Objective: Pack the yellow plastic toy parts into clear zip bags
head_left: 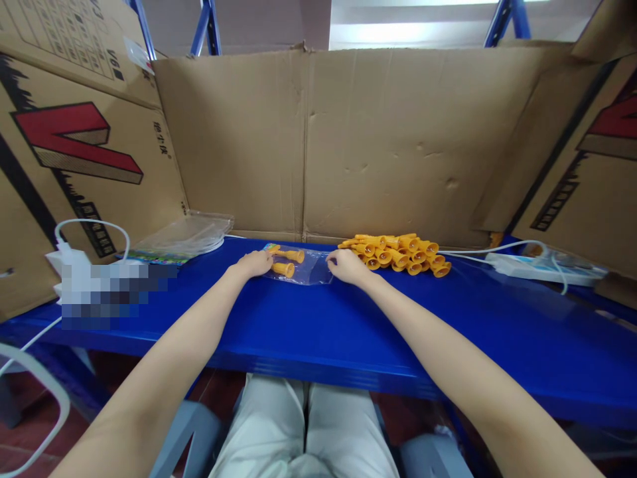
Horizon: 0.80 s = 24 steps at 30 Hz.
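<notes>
A small clear plastic bag [304, 271] lies on the blue table [318, 332] in front of me, with two yellow plastic pieces [287, 261] inside it. My left hand [255, 263] grips the bag's left end, fingers curled by the yellow pieces. My right hand [344, 265] pinches the bag's right end with closed fingers. Just to the right of my right hand sits a heap of several more yellow pieces [398, 253].
A stack of clear bags [185, 235] lies at the back left beside a white charger and cable [70, 251]. A white power strip [542, 268] with cords sits at the right. Cardboard walls [378, 146] enclose the table's back and sides.
</notes>
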### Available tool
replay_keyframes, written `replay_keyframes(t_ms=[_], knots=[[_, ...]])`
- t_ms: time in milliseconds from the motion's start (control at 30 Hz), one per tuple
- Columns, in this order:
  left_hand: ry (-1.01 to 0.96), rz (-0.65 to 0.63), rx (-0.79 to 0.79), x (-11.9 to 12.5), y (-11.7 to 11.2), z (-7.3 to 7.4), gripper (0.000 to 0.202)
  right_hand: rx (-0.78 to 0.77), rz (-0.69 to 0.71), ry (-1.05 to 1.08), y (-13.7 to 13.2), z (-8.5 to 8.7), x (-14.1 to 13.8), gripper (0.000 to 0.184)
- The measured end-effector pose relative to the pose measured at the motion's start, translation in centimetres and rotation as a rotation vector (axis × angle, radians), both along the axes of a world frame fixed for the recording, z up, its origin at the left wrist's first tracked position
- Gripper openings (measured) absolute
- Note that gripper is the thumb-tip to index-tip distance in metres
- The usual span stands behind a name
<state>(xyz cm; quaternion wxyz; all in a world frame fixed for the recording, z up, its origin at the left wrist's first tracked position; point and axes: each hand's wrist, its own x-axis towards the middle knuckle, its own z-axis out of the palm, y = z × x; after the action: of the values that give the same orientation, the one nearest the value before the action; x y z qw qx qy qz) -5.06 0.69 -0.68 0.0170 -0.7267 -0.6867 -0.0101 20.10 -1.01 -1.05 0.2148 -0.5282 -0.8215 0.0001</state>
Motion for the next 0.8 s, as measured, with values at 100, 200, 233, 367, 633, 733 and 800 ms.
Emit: replay_keyframes(t_ms=[100, 200, 233, 367, 633, 733, 800], knots=[[0.007, 0.053, 0.01, -0.5, 0.2, -0.2, 0.058, 0.057, -0.126, 0.081, 1.0, 1.5, 1.3, 0.027], [0.008, 0.065, -0.011, -0.8, 0.2, -0.2, 0.059, 0.084, -0.255, 0.132, 2.4, 2.7, 2.6, 0.028], [0.005, 0.054, -0.021, -0.8, 0.2, -0.1, 0.058, 0.084, -0.288, 0.128, 2.8, 3.1, 2.9, 0.029], [-0.006, 0.035, -0.022, -0.8, -0.1, 0.2, 0.055, 0.154, -0.378, -0.038, 4.1, 3.9, 3.9, 0.034], [-0.019, 0.047, -0.006, -1.1, -0.1, 0.4, 0.049, 0.038, -0.519, -0.331, 5.5, 3.9, 4.8, 0.031], [-0.02, 0.04, 0.006, -1.2, 0.0, 0.3, 0.05, 0.044, -0.529, -0.337, 5.8, 3.9, 4.8, 0.033], [-0.018, 0.028, 0.005, -1.3, 0.0, 0.3, 0.052, 0.037, -0.543, -0.326, 5.9, 3.9, 4.8, 0.033]])
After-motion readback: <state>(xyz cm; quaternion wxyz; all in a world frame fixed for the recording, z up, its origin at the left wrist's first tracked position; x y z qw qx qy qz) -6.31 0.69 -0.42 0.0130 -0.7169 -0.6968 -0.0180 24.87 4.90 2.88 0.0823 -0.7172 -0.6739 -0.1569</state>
